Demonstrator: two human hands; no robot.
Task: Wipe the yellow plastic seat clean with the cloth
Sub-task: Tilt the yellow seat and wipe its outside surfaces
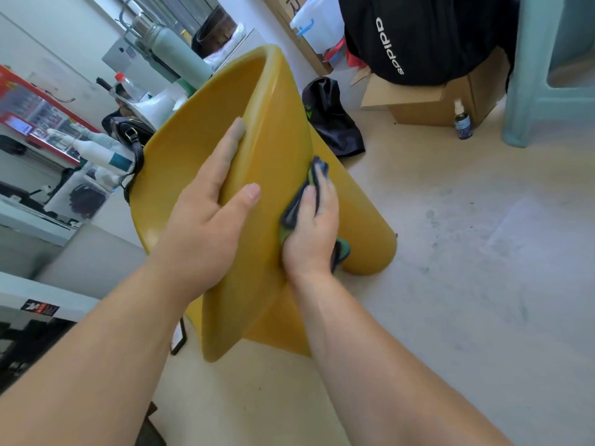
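Note:
The yellow plastic seat point(277, 130) fills the middle of the head view, tipped on its side with its hollow facing left. My left hand point(206, 220) grips its rim, fingers inside the hollow and thumb on the outer face. My right hand point(314, 233) holds a dark blue and green cloth point(296, 210) and presses it against the outer face of the seat, near where the base joins. Part of the cloth is hidden under my palm.
A cardboard box point(428, 101) draped with black clothing stands at the back right, a small spray bottle point(463, 122) beside it. A pale green stool leg point(521, 91) is far right. A black bag point(331, 117) lies behind the seat. A cluttered table point(38, 220) with bottles runs along the left.

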